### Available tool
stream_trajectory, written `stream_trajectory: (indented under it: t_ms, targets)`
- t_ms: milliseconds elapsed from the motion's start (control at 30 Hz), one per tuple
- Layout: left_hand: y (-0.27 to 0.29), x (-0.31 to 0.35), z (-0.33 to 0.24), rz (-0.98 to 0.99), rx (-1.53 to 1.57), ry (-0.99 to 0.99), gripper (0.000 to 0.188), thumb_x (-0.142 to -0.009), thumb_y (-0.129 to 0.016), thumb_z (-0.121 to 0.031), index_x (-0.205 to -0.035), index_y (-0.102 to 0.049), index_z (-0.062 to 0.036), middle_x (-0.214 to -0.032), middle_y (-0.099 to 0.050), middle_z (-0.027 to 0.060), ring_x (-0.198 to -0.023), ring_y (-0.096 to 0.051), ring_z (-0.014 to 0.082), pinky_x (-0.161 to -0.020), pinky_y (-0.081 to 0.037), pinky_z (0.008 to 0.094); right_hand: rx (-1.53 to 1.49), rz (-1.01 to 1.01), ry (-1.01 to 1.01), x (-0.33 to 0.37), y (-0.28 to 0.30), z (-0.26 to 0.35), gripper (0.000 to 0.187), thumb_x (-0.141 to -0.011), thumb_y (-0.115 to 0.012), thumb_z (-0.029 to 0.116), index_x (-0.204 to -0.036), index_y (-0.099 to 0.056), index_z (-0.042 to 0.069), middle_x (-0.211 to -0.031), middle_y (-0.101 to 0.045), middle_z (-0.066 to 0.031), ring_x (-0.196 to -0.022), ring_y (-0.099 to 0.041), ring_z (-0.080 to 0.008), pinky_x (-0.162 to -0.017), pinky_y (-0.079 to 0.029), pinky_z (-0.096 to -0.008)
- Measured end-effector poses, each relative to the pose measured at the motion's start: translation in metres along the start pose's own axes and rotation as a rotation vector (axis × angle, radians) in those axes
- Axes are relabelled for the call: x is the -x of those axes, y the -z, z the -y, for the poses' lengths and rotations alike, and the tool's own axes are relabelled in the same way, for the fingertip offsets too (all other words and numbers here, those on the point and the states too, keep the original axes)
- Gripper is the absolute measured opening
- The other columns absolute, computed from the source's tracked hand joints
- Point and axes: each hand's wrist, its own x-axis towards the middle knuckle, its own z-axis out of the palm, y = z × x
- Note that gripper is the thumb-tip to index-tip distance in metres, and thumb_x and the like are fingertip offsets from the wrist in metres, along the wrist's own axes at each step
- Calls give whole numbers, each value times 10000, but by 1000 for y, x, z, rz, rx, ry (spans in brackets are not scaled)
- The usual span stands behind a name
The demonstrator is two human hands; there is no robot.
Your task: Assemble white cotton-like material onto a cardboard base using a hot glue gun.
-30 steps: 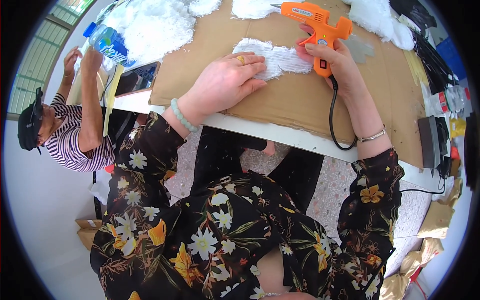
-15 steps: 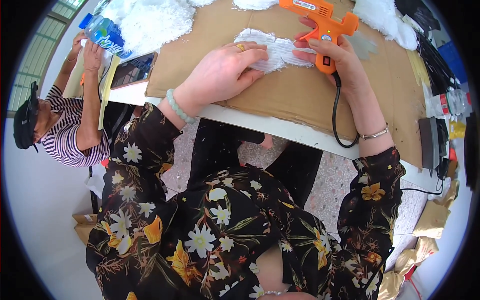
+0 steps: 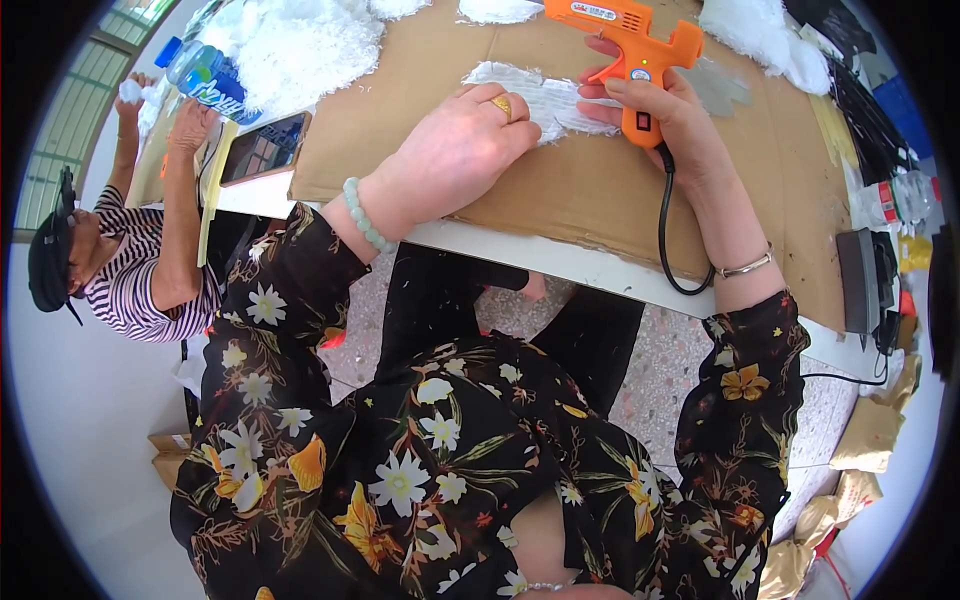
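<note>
My right hand [image 3: 681, 112] is closed around the handle of an orange hot glue gun [image 3: 640, 45], whose black cord hangs down toward my wrist. A white, ribbed piece with frayed edges [image 3: 562, 98] lies flat on the brown cardboard [image 3: 600, 205]. My left hand [image 3: 455, 150] rests over the left part of this piece, fingers curled in; their tips are hidden beneath the hand. The fingertips of my right hand reach the right end of the piece, beside the gun's handle.
Fluffy white material [image 3: 310, 55] is heaped at the far left, beside a blue-labelled bottle [image 3: 205, 75] and a phone [image 3: 265, 148]. More white fluff [image 3: 750, 35] lies far right. A grey box-like device [image 3: 858, 280] stands at the right edge. A co-worker [image 3: 140, 255] sits left.
My left hand's fingers have curled from lying stretched over the white piece into a closed shape. The glue gun has shifted slightly left. The co-worker's hands have moved apart.
</note>
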Motion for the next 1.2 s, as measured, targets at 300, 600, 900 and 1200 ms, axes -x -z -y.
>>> stream_trajectory:
  t_ms: [300,600,900,1200]
  targets:
    - [2,0,-2,55,-50,57,86,-721,-542,-54,-804,-519,-43,-720,-556,73,-710,-575,247,-665,-479,339,11,-28,-25,2,-1,1,450,-822,-577,86,-1241,-462,-32,-1224,-526,-126,-1003,-586,-224,-866,-519,-357]
    - [2,0,2,-68,161,125,137,-794,-619,-150,-888,-573,-61,-672,-582,86,-649,-573,272,-668,-469,375,-19,1,17,2,0,6,473,-816,-576,85,-1256,-450,-34,-1100,-584,-159,-970,-604,-238,-882,-506,-376]
    - [12,-3,3,-33,195,65,147,-760,-637,-162,-864,-587,-71,-622,-560,89,-655,-573,277,-684,-455,383,4,-111,185,17,1,44,584,-743,-587,138,-1268,-420,-56,-982,-598,-164,-844,-620,-202,-755,-548,-397]
    - [14,-2,15,120,354,-33,273,-746,-673,-166,-962,-564,-39,-739,-576,97,-771,-581,290,-735,-464,386,214,-118,-78,27,-5,60,501,-751,-630,161,-1187,-500,-49,-965,-622,-157,-787,-634,-206,-698,-551,-350]
